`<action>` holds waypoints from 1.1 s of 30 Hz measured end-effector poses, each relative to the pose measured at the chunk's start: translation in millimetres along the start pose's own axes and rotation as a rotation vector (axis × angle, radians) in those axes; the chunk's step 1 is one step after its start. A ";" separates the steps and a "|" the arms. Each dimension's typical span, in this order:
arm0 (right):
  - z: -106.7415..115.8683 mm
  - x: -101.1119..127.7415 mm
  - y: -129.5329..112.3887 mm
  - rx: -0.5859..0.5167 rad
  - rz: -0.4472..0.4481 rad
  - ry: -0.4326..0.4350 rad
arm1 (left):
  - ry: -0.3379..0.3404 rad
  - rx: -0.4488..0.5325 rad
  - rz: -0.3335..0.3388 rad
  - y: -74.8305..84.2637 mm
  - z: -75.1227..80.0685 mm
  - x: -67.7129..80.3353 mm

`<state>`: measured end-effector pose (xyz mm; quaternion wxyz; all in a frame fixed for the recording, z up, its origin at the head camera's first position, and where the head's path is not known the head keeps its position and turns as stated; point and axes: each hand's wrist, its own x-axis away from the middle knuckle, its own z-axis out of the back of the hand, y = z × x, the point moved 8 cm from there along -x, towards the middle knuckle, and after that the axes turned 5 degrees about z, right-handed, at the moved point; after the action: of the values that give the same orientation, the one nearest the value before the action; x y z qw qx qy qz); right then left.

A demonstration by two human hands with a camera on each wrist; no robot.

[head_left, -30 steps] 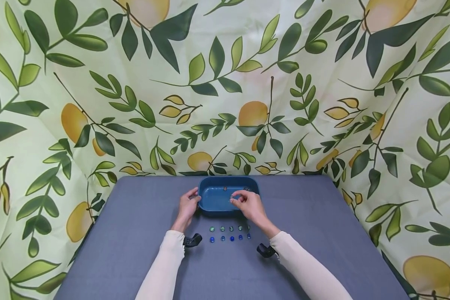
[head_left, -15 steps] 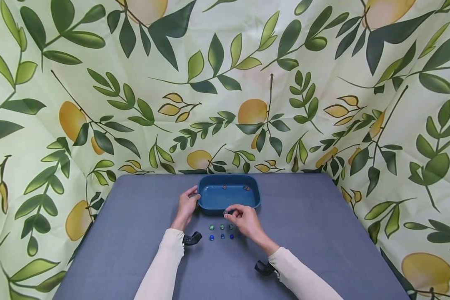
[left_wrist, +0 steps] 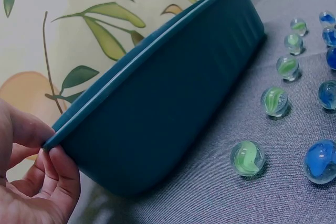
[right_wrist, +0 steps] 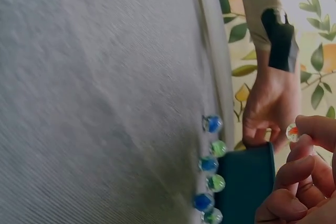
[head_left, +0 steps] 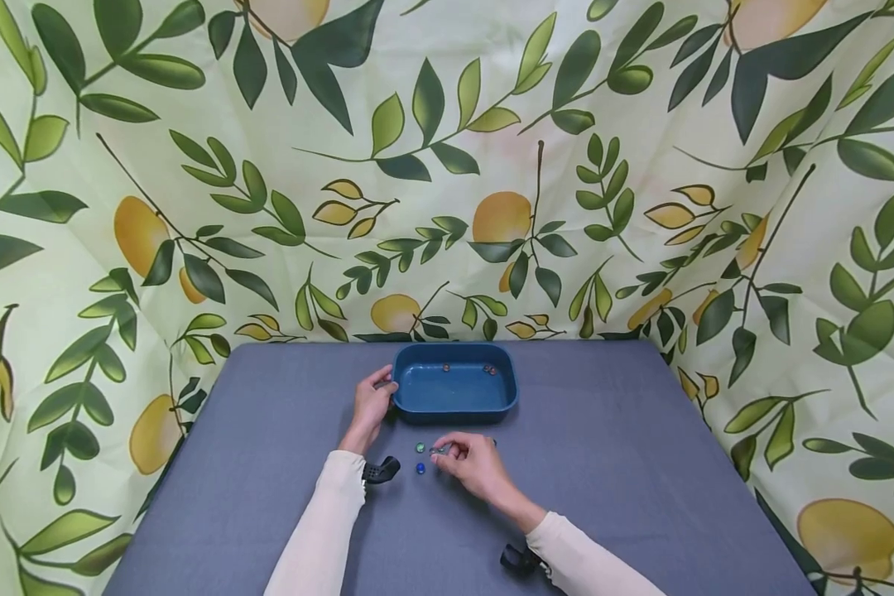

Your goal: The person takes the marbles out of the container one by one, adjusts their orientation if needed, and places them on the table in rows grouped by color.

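My left hand (head_left: 372, 407) pinches the left rim of a blue plastic bin (head_left: 456, 416); in the left wrist view, its thumb and fingers (left_wrist: 65, 177) grip the bin's edge. Between the thumb and fingertips of my right hand (head_left: 473, 465) is a clear glass marble with an orange swirl (right_wrist: 292, 132). That hand hovers in front of the bin, over rows of marbles, most of which it hides in the head view. A green-swirled marble (head_left: 420, 448) and a blue one (head_left: 420, 468) show at the rows' left end.
Inside the bin lie a few orange-brown marbles (head_left: 446, 367). The left wrist view shows a row of green-swirled marbles (left_wrist: 274, 102) beside a row of blue ones (left_wrist: 320, 162). Leaf-patterned cloth (head_left: 447, 190) hangs behind the grey table (head_left: 283, 389).
My right hand has come from over the bin toward the front, carrying the marble, and now covers most of the marble rows. The left hand stays on the rim.
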<state>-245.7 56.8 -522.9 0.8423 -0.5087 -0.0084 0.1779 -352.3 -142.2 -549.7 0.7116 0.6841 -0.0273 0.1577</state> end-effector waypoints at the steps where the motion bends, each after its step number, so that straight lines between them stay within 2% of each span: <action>1: -2.2 1.3 0.6 -0.003 -0.005 -0.008 | 0.000 0.001 -0.001 0.1 0.1 -0.4; 16: -32.6 8.8 11.9 -0.006 0.019 -0.102 | 0.002 0.010 0.000 0.9 1.2 -1.0; 23: -42.1 9.5 21.6 -0.010 -0.030 -0.138 | -0.004 0.006 0.012 0.6 0.1 -1.7; 33: -47.0 10.3 24.3 0.071 -0.074 -0.142 | -0.002 0.002 0.008 -0.2 0.8 -0.6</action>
<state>-234.0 30.0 -568.2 0.8631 -0.4639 -0.0804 0.1826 -352.7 -143.0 -550.1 0.7103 0.6848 -0.0306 0.1600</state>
